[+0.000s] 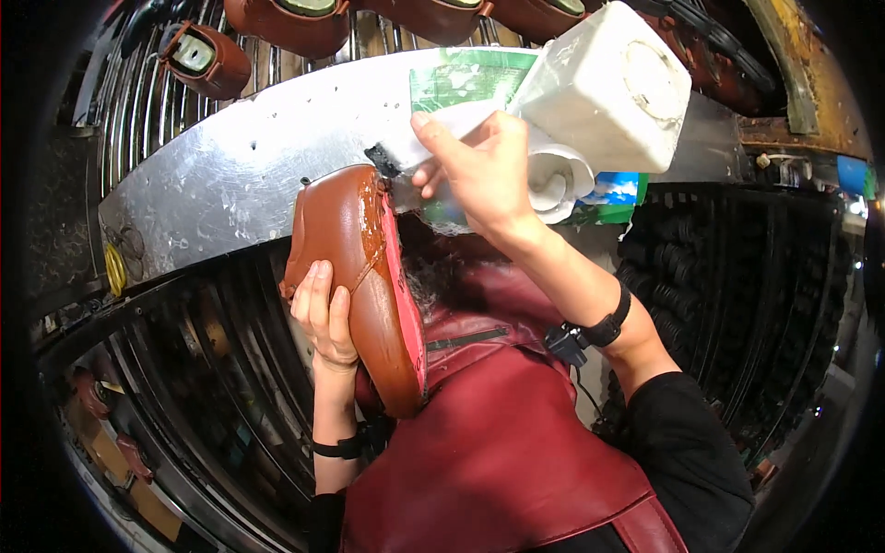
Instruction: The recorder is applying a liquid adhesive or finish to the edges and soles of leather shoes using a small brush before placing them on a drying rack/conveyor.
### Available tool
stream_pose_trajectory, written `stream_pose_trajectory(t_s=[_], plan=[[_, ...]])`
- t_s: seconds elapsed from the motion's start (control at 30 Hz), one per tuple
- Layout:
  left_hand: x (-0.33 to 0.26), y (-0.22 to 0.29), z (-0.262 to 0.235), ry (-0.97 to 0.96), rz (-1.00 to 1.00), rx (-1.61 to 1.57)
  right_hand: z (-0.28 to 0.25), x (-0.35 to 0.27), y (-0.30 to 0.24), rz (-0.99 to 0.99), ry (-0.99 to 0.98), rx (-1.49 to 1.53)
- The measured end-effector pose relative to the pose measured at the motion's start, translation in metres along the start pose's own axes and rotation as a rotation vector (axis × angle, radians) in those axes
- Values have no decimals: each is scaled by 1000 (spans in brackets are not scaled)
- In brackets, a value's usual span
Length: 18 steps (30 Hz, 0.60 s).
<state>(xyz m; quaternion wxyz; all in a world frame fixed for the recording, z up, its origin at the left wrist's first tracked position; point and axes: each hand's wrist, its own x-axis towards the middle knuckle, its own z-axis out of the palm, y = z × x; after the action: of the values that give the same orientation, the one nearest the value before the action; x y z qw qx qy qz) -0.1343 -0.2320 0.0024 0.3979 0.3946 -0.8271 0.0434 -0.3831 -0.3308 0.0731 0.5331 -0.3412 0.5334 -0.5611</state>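
My left hand (323,313) grips a brown leather shoe upper (346,240) on a last, sole side turned to the right, its pink bottom rim (406,295) showing. My right hand (475,170) holds a brush with a white handle; its dark bristles (383,161) touch the shoe's upper edge near the toe. Both wrists wear black bands. A dark red leather apron (498,442) covers my front below the shoe.
A white plastic jug (613,88) with a handle stands tilted behind my right hand on a shiny metal shelf (230,175). More brown shoes (203,57) sit on metal bars at the top. Dark racks lie to the right and lower left.
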Motion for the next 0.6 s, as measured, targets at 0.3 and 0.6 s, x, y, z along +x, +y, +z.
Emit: stream_pose_trajectory(t_s=[0.3,0.6], plan=[[10,-2,2,17,21,15,-29,-95,-4,109,-223,174],[25,6,-3,13,39,18,-50,-185,-25,-549,-838,-151]])
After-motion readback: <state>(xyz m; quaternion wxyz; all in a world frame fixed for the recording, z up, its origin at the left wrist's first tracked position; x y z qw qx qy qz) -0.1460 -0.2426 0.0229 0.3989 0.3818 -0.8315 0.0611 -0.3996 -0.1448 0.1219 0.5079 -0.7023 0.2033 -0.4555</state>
